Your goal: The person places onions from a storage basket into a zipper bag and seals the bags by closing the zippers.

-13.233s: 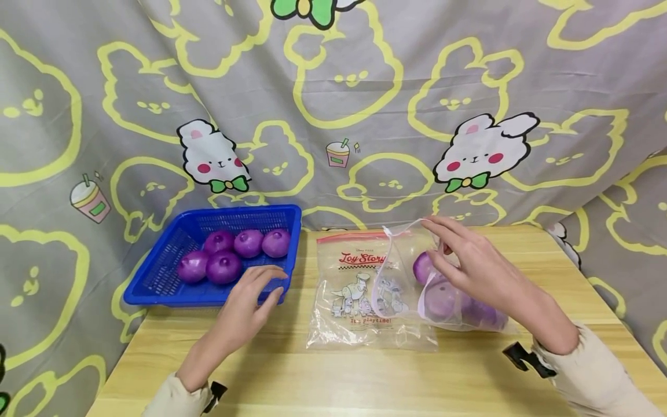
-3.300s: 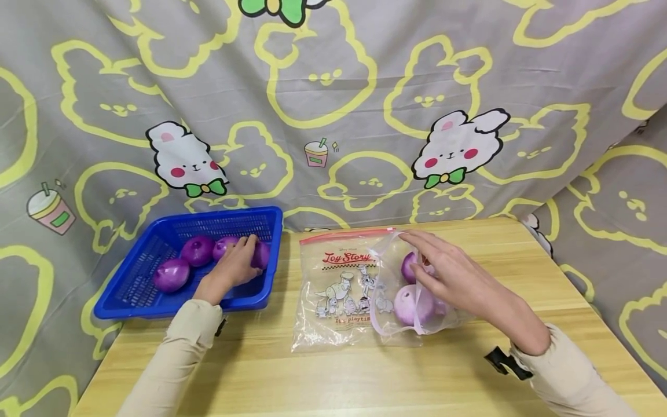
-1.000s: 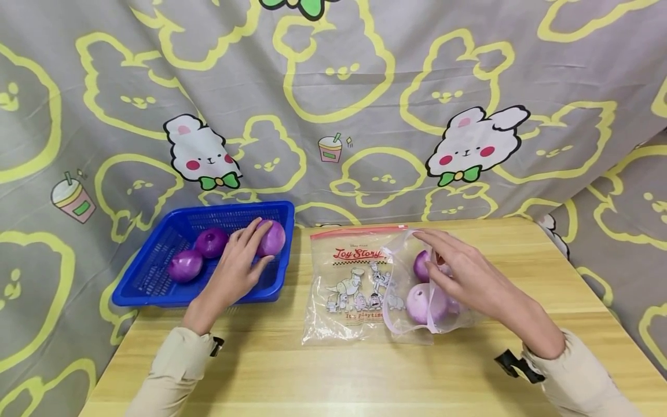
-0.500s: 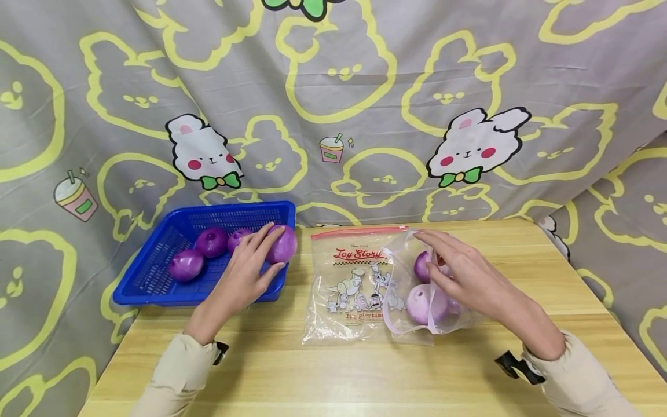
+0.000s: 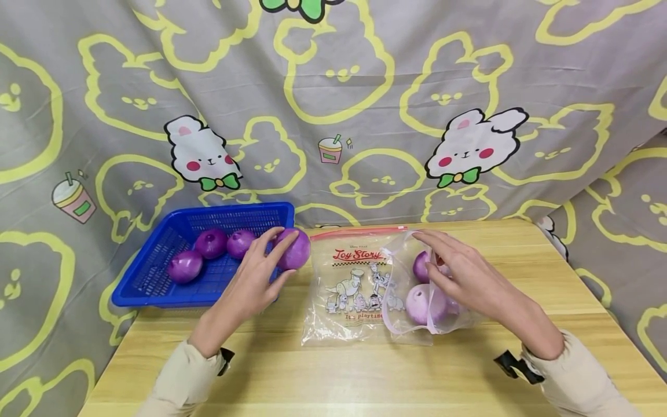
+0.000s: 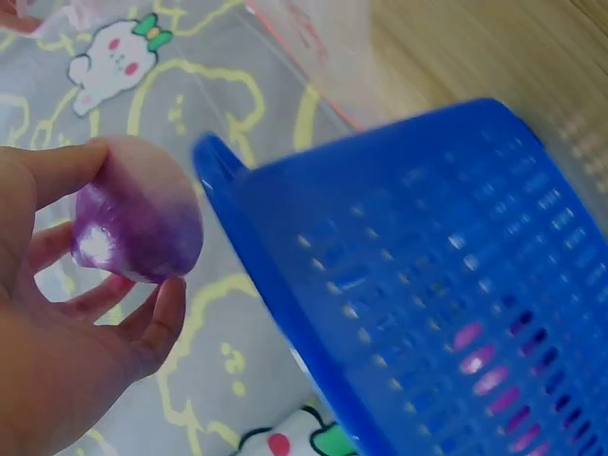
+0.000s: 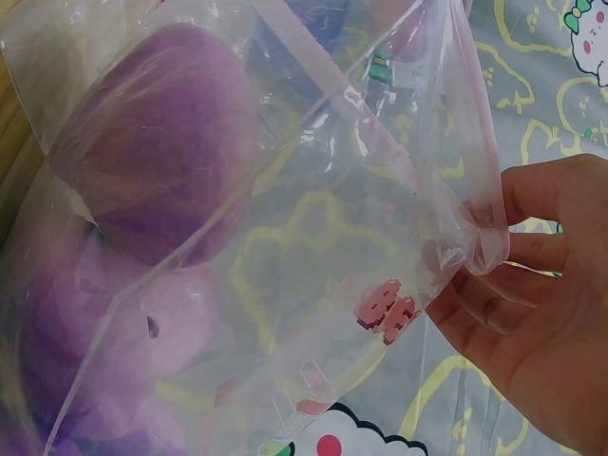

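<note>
In the head view the left hand point(image 5: 253, 282) grips a purple onion point(image 5: 293, 249) at the right rim of the blue basket point(image 5: 156, 299). The left wrist view shows thumb and fingertips around that onion point(image 6: 142, 209), beside the basket wall point(image 6: 313, 218). Several onions point(image 5: 211, 243) lie in the basket. The right hand point(image 5: 471, 275) pinches the rim of a clear bag, holding its mouth open; onions point(image 5: 426, 304) are inside. In the right wrist view the right hand point(image 7: 541, 294) holds the bag edge point(image 7: 486, 190), with onions point(image 7: 171, 142) seen through the film.
A flat clear zip bag point(image 5: 344, 289) with a red top strip and printed figures lies on the wooden table point(image 5: 333, 376), between basket and open bag, partly under the latter. A patterned grey curtain point(image 5: 359, 87) hangs behind the table.
The left hand has lifted an onion out of the basket and moved it right, past the rim. Fewer onions lie in the basket than at first. The right hand keeps its hold on the bag.
</note>
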The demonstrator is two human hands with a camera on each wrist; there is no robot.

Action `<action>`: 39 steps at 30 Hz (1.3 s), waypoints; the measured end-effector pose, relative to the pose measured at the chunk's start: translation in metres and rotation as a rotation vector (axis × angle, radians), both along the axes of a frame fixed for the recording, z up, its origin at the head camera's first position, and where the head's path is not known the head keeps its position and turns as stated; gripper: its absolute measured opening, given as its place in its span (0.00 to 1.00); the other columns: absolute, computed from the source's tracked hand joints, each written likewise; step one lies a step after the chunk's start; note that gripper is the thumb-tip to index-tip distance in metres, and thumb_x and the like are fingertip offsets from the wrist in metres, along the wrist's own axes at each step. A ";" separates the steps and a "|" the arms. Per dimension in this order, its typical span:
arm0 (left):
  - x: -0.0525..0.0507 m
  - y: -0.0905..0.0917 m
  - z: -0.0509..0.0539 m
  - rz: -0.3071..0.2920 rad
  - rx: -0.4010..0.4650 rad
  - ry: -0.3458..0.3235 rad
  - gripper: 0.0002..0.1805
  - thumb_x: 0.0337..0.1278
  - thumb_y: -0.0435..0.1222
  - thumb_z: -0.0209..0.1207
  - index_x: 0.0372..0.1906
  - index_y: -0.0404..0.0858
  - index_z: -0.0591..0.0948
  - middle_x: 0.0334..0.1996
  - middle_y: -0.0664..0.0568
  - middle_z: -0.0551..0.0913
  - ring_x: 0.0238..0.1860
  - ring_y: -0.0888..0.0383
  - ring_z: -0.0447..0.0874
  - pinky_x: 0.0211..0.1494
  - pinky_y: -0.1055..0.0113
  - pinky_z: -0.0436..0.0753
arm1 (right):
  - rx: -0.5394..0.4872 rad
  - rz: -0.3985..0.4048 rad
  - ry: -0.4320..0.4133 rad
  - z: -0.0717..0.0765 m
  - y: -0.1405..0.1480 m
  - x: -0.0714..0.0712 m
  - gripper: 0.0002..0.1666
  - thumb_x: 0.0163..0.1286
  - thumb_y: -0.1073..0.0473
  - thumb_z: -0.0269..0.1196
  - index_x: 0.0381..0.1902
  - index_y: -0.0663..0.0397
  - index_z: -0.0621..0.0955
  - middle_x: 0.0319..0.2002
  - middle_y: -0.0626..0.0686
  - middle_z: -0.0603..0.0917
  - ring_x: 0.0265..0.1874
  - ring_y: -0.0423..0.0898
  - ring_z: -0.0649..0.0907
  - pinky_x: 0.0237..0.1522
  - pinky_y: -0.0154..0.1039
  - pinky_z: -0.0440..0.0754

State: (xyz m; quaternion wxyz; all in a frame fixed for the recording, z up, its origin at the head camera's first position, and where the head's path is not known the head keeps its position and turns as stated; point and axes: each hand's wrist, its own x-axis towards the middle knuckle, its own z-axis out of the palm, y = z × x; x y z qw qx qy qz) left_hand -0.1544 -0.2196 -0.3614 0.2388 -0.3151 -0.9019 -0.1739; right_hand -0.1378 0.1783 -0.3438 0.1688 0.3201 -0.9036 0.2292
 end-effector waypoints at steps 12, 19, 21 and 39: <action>0.028 0.037 0.011 -0.108 0.014 0.011 0.39 0.52 0.38 0.73 0.71 0.45 0.71 0.65 0.36 0.65 0.61 0.42 0.71 0.56 0.49 0.81 | 0.002 0.006 -0.021 0.001 0.001 0.002 0.36 0.65 0.67 0.62 0.71 0.60 0.68 0.69 0.61 0.71 0.37 0.40 0.79 0.36 0.38 0.82; 0.037 0.054 0.015 -0.165 0.007 0.005 0.41 0.50 0.38 0.75 0.71 0.47 0.71 0.67 0.39 0.66 0.63 0.44 0.70 0.58 0.46 0.78 | 0.003 0.008 -0.033 0.002 0.001 0.003 0.36 0.66 0.67 0.62 0.72 0.59 0.68 0.69 0.60 0.71 0.34 0.39 0.77 0.35 0.36 0.80; 0.037 0.059 0.015 -0.193 0.019 0.019 0.41 0.50 0.38 0.74 0.71 0.47 0.71 0.68 0.40 0.67 0.66 0.44 0.69 0.61 0.46 0.76 | 0.003 0.008 -0.033 0.002 0.001 0.003 0.36 0.66 0.66 0.62 0.72 0.60 0.68 0.69 0.60 0.71 0.33 0.38 0.76 0.34 0.35 0.80; 0.045 0.118 0.007 -0.371 -0.048 0.113 0.40 0.50 0.42 0.74 0.68 0.39 0.71 0.70 0.47 0.70 0.71 0.49 0.65 0.69 0.51 0.70 | -0.008 0.026 -0.027 0.003 0.001 0.003 0.35 0.67 0.65 0.63 0.72 0.60 0.68 0.67 0.60 0.73 0.33 0.36 0.77 0.33 0.33 0.81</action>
